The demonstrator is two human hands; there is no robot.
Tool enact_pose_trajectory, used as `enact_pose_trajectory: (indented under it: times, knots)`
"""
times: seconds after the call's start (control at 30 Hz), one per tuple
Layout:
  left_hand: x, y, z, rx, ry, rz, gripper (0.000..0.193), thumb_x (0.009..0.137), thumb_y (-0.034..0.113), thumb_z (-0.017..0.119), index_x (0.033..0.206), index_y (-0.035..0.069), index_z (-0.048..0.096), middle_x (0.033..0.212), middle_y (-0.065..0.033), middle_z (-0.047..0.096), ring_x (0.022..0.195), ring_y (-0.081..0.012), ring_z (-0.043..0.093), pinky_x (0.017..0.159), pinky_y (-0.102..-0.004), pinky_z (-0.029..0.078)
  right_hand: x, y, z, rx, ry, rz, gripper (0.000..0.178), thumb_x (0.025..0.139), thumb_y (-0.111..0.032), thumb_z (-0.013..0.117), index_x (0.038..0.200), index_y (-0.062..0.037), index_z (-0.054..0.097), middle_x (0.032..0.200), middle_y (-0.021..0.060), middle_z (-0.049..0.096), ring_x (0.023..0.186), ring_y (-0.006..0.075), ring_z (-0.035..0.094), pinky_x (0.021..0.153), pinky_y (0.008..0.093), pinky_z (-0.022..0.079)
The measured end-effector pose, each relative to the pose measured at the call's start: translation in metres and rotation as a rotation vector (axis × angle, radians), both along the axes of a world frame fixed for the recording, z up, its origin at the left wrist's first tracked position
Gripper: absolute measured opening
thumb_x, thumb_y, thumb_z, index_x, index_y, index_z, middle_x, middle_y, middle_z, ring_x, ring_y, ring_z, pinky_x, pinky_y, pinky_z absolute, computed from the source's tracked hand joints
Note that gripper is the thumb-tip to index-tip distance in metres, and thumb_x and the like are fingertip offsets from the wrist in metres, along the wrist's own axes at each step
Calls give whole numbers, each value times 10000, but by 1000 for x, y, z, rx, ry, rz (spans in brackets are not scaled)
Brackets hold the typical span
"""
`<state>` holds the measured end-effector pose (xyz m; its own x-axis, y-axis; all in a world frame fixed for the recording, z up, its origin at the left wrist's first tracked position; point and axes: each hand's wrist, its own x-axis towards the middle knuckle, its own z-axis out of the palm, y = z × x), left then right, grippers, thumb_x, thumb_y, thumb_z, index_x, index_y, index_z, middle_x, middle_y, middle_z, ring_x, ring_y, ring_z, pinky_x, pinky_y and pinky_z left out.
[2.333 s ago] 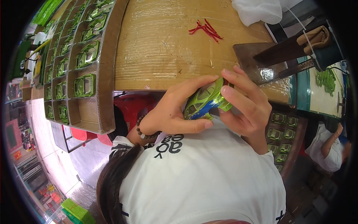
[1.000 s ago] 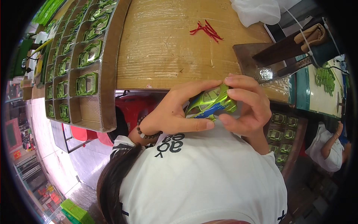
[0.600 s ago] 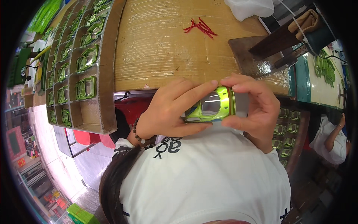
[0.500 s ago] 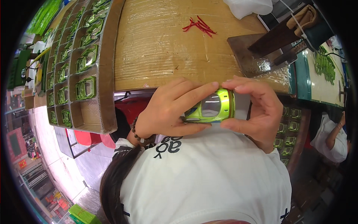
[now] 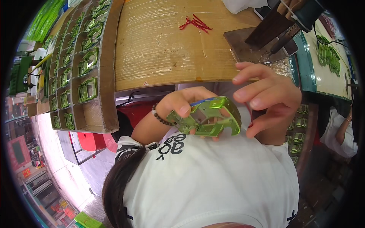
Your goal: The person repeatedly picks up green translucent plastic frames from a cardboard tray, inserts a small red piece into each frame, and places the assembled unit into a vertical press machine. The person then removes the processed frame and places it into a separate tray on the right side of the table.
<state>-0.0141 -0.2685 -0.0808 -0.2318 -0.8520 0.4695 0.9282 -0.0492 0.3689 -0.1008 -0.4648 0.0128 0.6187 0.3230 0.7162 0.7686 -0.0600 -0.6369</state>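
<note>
My left hand (image 5: 182, 102) grips a glossy green plastic toy car body shell (image 5: 216, 119) by one end, over the white shirt front. The shell is tilted, its hollow inside and window openings showing, with a bit of blue along the upper edge. Beside the shell's other end is my right hand (image 5: 272, 98), fingers curled and some spread. A thin red strip (image 5: 250, 114) shows at its thumb and fingertips, apparently pinched there; the exact contact is partly hidden. Several similar red strips (image 5: 195, 23) lie in a small pile on the tabletop ahead.
At left stands a divided cardboard box (image 5: 110, 76) with green shells in its compartments. A metal plate (image 5: 237, 43) with a dark tool holder (image 5: 266, 28) sits at the right of the wrapped table (image 5: 152, 49). Another person (image 5: 340, 133) is at far right.
The shell has been tipped so its hollow inside shows. My right hand has come off it, moving right, with a red strip at its fingertips. My left hand still holds the shell.
</note>
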Motion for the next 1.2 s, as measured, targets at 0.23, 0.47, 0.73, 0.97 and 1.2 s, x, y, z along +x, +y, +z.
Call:
enact_pose_trajectory:
  times: [0.23,0.47,0.73,0.97,1.2]
  knots:
    - [-19,-23,-10,-257,235,-220,762,742,286,635,1354,27,264,1238,-264,389,1034,-415,504,813,-447,468,1,5,2,-71,-12,3,475,588,-324,802,928,-41,630,952,157,650,963,350,563,941,509,332]
    - [-29,-22,-3,-107,318,-67,770,670,318,651,1238,-114,362,1099,-349,457,843,-452,577,496,-344,487,4,4,-14,12,-39,36,486,605,-338,789,963,-46,637,1006,207,623,983,348,552,948,507,324]
    - [-27,-36,-5,-189,380,-205,741,718,300,670,1286,-39,336,1133,-300,464,943,-393,561,762,-409,514,-2,14,-38,184,-39,-29,496,672,-366,734,1026,-43,610,1089,257,571,997,342,537,964,515,301]
    - [-41,-26,-6,42,459,-169,789,717,472,635,1242,-64,392,958,-364,521,640,-292,576,503,-284,466,-5,17,-57,335,-32,-100,432,733,-383,687,1014,-70,591,1105,280,551,1012,365,514,963,537,290]
    - [-33,-29,-1,57,390,-194,788,756,512,589,1274,-27,340,942,-316,527,642,-251,557,435,-254,448,-7,13,-57,345,58,-136,283,868,-302,565,1020,-65,589,1126,317,518,1027,371,508,953,531,310]
